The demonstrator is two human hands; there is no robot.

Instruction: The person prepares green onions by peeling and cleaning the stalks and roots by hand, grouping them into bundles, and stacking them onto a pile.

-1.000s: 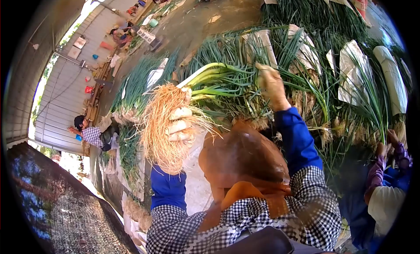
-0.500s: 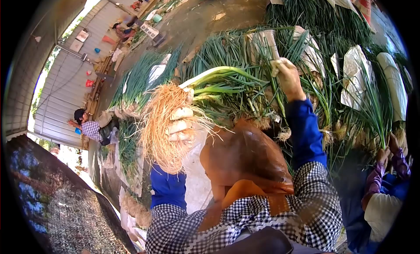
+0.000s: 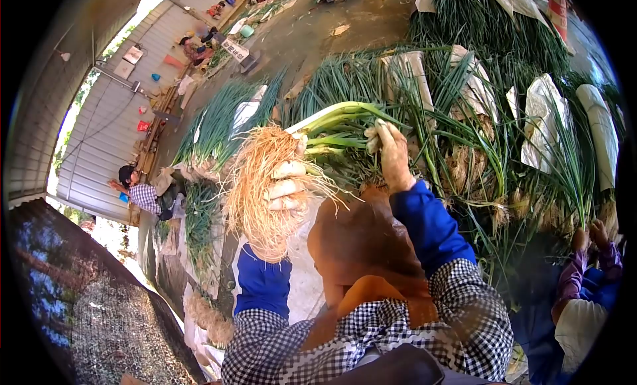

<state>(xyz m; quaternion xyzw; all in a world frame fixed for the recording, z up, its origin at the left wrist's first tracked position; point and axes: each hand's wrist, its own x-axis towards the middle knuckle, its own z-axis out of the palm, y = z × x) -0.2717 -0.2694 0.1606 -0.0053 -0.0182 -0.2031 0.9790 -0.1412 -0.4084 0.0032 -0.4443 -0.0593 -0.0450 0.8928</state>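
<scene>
Where the head camera looks down past the brown, glossy apron [image 3: 365, 242], a bunch of long green onions with pale stems [image 3: 335, 114] lies raised in front of the person's chest, between the two hands. Its long axis runs across the body: the tangled, straw-coloured roots [image 3: 255, 186] hang at the left end, and the green leaves reach rightward, bending down a little towards their tips.

The left hand [image 3: 286, 186] has its fingers curled firmly round the bunch just beside the roots, some of which fall across the knuckles. The right hand [image 3: 391, 153] is at the leafy end, its fingers bent and close together against or just beside the greens; whether it grips any of them, I cannot tell. So the left hand is nearer the roots, the right nearer the leaves, with the bare stretch of stems between.

Beyond both hands, dark-green heaps of onions [image 3: 352, 70] spread over the work area, with crumpled off-white sheets [image 3: 544, 129] among them. At the far right, a co-worker's hands [image 3: 589, 235] are at the base of other stalks.
</scene>
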